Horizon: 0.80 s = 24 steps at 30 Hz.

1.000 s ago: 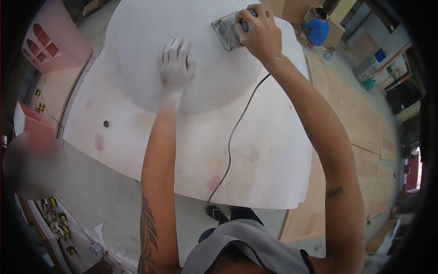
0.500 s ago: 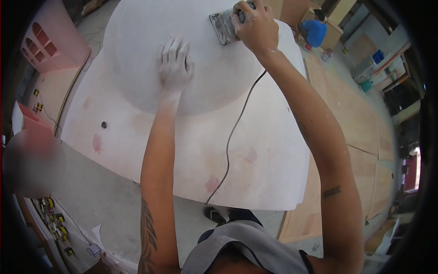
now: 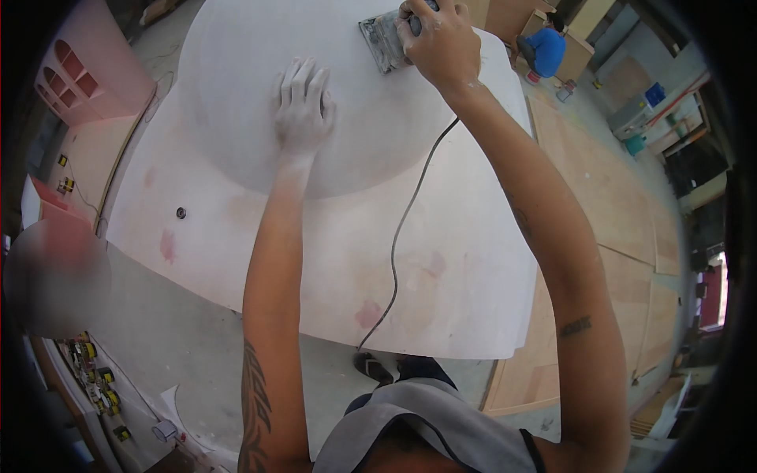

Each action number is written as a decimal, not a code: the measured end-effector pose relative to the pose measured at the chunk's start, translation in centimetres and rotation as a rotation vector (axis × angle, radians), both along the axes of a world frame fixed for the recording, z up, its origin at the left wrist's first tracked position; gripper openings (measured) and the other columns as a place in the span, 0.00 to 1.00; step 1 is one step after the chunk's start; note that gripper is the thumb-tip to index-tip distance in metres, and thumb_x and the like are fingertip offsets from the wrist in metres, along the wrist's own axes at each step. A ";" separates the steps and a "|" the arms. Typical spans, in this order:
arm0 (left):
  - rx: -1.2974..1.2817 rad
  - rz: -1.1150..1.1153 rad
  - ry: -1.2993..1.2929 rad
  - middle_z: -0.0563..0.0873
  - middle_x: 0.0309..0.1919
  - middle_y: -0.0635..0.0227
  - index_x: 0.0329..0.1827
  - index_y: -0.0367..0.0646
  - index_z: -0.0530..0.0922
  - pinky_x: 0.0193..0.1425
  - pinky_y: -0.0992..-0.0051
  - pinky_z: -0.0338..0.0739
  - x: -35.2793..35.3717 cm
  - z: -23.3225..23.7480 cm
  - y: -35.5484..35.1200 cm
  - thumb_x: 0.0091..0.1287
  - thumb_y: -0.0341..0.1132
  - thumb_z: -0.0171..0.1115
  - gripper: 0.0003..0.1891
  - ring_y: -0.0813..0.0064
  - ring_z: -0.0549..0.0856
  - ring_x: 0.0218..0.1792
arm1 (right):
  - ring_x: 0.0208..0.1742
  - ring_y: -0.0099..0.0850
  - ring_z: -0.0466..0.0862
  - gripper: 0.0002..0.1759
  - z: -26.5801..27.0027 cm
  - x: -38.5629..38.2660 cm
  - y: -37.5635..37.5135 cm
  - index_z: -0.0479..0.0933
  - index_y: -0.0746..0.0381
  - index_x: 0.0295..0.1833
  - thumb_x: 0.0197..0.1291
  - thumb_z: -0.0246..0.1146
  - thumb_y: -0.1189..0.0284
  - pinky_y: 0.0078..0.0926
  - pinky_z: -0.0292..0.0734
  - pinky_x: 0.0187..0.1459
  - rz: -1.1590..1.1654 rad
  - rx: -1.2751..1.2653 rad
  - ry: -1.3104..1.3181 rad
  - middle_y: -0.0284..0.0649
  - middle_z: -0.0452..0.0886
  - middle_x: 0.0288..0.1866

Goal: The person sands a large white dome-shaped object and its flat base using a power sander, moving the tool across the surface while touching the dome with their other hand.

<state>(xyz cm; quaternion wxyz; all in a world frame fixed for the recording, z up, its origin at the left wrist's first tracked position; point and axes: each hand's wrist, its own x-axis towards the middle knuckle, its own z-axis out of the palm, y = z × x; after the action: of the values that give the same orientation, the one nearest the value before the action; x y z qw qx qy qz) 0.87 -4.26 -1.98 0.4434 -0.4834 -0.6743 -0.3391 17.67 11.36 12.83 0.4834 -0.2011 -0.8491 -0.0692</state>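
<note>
My right hand (image 3: 443,41) grips an electric sander (image 3: 385,43) by its top, near the upper edge of the view. The sander's pad lies on a large, pale rounded form (image 3: 244,102). Flat on that same surface rests my left hand (image 3: 303,106), dusted white, fingers stretched out. A dark cord (image 3: 402,229) trails from beneath my right wrist across the white board (image 3: 473,307) under the rounded form. On the board's left part sits a small black ring-shaped piece (image 3: 181,213).
A person in a blue shirt (image 3: 546,51) crouches at the upper right near small buckets. Plywood sheets (image 3: 607,189) lie along the right. A pink panel with arched openings (image 3: 95,67) stands at the left. Several yellow-black tools (image 3: 102,386) lie at the lower left.
The sander and my right hand have shifted very slightly up and left in view. My left hand stays in nearly the same place on the surface.
</note>
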 end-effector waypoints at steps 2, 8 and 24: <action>0.000 0.001 -0.005 0.81 0.75 0.65 0.73 0.53 0.82 0.88 0.49 0.66 0.1 0.1 0.1 0.73 0.34 0.64 0.24 0.58 0.75 0.81 | 0.55 0.45 0.85 0.05 -1.0 0.3 0.0 0.87 0.45 0.46 0.66 0.75 0.63 0.43 0.90 0.38 -0.019 0.053 0.001 0.33 0.84 0.56; -0.006 0.017 -0.003 0.81 0.75 0.65 0.73 0.53 0.82 0.88 0.49 0.65 -0.1 -0.1 0.0 0.73 0.34 0.64 0.24 0.58 0.75 0.81 | 0.54 0.46 0.85 0.06 -1.2 0.2 0.3 0.87 0.45 0.46 0.65 0.76 0.65 0.43 0.90 0.38 0.045 0.085 -0.004 0.33 0.85 0.55; -0.036 0.013 0.010 0.80 0.76 0.62 0.73 0.51 0.82 0.88 0.47 0.64 0.1 0.1 -0.2 0.74 0.37 0.62 0.23 0.58 0.75 0.82 | 0.61 0.55 0.85 0.11 2.8 -1.7 -0.4 0.88 0.52 0.53 0.68 0.69 0.63 0.51 0.86 0.60 0.015 0.024 -0.013 0.48 0.85 0.59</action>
<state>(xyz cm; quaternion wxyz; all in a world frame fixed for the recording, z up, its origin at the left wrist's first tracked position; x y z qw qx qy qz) 0.96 -4.41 -1.85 0.4400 -0.4886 -0.6814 -0.3215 15.96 10.95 15.67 0.4810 -0.1884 -0.8527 -0.0771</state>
